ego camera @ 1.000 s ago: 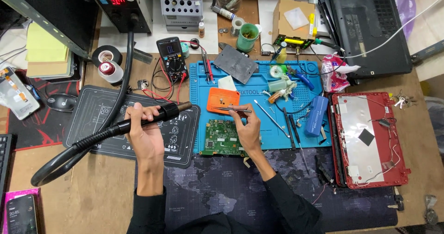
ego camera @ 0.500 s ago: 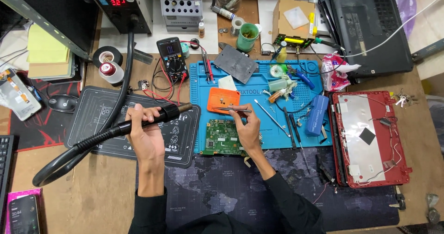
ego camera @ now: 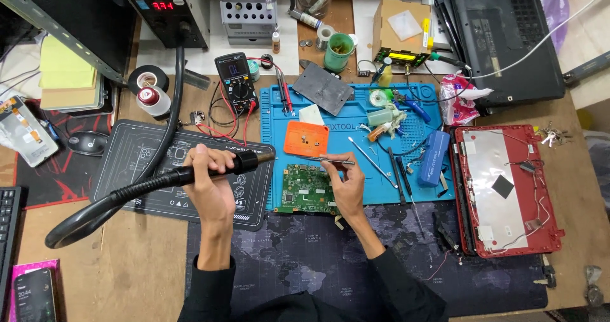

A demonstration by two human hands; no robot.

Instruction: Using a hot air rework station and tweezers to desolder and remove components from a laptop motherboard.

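My left hand grips the black handle of a hot-air wand, whose metal nozzle points right toward the orange pad. A thick black hose loops from the handle to the left and up to the rework station. My right hand pinches metal tweezers lying level, tips pointing left toward the nozzle. Just below both tools a green circuit board lies on the lower edge of the blue work mat.
A red laptop shell lies open at right, a black laptop behind it. A multimeter with red leads, tape rolls, a green cup, loose tools on the mat, a mouse and a phone surround the work.
The display on the rework station shows a different reading. Both hands, the wand and the tweezers stay almost where they were.
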